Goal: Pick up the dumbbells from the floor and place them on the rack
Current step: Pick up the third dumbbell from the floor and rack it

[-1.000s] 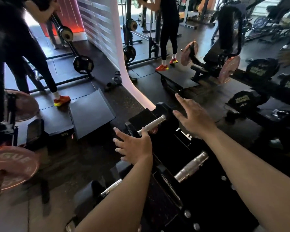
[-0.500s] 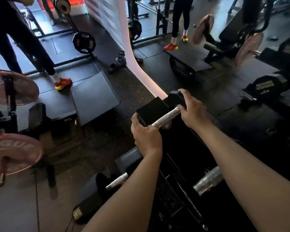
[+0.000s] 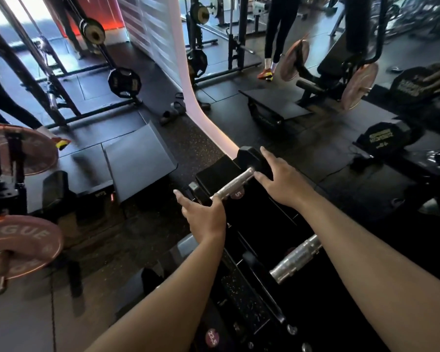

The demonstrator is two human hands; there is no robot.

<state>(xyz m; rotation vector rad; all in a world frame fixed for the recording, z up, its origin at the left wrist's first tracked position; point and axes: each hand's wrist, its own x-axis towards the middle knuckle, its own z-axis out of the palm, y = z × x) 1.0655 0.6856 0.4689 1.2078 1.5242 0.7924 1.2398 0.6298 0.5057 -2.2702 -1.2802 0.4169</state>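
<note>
A small dumbbell with a chrome handle and black hex heads lies across the far end of the black rack, above a pink "5" label. My left hand rests at its near-left end, fingers stretched out and thumb beside the handle, covering that head. Over the far-right head lies my right hand, its fingers flat and spread. Neither hand is wrapped around the handle. A larger dumbbell with a thick chrome handle sits lower on the rack, between my forearms.
Pink weight plates on a bar stand at the left. A black wedge platform lies on the rubber floor beyond the rack. A person's legs in orange shoes stand far back by a bench machine. More dumbbells sit at the right.
Both hands reached out and closed on the ends of the small dumbbell on the rack; now the fingers have opened and lie flat on it. The camera has tilted down slightly.
</note>
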